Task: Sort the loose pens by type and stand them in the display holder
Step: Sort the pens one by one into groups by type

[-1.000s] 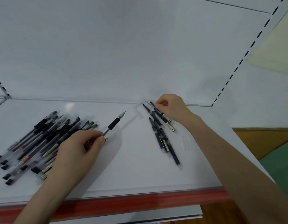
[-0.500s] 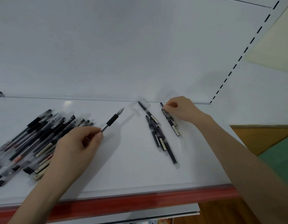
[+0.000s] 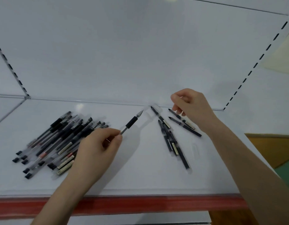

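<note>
My left hand [image 3: 98,146] pinches the rear end of a gel pen [image 3: 132,123] with a black grip, its tip pointing up and to the right. A big pile of loose pens [image 3: 59,140] lies left of that hand, partly hidden by it. A small group of dark slim pens [image 3: 170,140] lies on the shelf middle-right. Two more dark pens [image 3: 184,124] lie side by side just to the right of that group. My right hand [image 3: 192,108] hovers just above these two, fingers loosely curled, with nothing clearly in it. No display holder is in view.
The pens lie on a white shelf [image 3: 140,176] with a red front edge [image 3: 124,205] and a white back panel. Slotted uprights run up at the right [image 3: 254,65] and left [image 3: 10,67]. A small clear piece [image 3: 195,148] lies near the dark pens.
My right hand slid two dark pens to the right, away from the group, then let go and lifted off them. My left hand still holds the black-grip pen.
</note>
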### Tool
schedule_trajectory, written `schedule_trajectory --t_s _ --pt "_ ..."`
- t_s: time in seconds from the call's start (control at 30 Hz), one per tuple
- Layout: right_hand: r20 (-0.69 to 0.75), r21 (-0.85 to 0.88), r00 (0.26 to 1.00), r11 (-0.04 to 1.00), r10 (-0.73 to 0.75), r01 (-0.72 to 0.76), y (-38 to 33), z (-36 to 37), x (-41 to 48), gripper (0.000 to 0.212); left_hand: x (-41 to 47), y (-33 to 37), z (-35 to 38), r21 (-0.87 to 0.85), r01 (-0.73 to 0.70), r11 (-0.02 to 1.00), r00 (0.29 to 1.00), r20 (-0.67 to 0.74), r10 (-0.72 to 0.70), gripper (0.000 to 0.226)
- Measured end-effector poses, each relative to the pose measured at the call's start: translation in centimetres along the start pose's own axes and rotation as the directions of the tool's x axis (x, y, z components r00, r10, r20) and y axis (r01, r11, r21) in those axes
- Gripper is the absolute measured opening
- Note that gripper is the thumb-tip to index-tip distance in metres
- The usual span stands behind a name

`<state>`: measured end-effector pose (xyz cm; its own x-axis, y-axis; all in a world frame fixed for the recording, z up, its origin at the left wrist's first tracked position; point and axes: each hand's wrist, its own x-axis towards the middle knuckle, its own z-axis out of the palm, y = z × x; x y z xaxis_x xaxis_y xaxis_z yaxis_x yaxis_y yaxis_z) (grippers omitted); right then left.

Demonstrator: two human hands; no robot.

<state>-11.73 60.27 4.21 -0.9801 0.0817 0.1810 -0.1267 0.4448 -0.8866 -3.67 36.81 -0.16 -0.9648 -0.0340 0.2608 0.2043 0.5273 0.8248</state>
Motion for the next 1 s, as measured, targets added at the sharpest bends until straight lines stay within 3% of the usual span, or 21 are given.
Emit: schedule_trajectory --t_s 0.1,0.17,0.3,0.43,0.7,0.87,1.0 --pt "0.17 0.195 0.978 0.968 0.122 -0.155 -2.2 0.5 -1.3 0.014 -0.3 0.5 -0.1 -0.065 -0.016 0.998 1.0 0.011 0.017 0.018" --pt "0.219 0.297 0.967 0.935 0.133 -0.195 -2.9 0.8 -2.0 0.013 -0.5 0.8 -0.3 -0.122 -0.017 0.992 1.0 0.001 0.018 0.01" --pt "0.119 0.49 0.987 0.858 0.106 -0.151 -3.4 1.4 -2.6 0.008 -0.9 1.3 -0.3 -0.189 -0.017 0.982 1.0 0.009 0.019 0.003" --pt "0.076 0.701 0.992 0.703 0.1 -0.124 -4.0 2.1 -3.3 0.007 -1.3 1.6 -0.2 -0.188 -0.039 0.981 0.999 0.003 0.04 0.016" --pt "0.062 0.699 0.993 0.707 0.097 -0.113 -4.4 3.2 -4.9 0.007 -1.9 2.1 -0.4 -0.193 -0.052 0.98 0.998 0.016 0.056 0.018" --pt "0.1 0.59 0.994 0.802 0.046 -0.097 -4.4 3.8 -6.1 0.003 -2.0 2.2 -0.6 -0.184 -0.063 0.981 0.998 0.012 0.066 0.02" --pt "0.043 0.433 0.999 0.901 -0.032 0.01 -4.3 4.2 -6.7 0.007 -2.3 2.2 -0.7 -0.192 -0.044 0.98 0.999 0.014 0.047 0.015"
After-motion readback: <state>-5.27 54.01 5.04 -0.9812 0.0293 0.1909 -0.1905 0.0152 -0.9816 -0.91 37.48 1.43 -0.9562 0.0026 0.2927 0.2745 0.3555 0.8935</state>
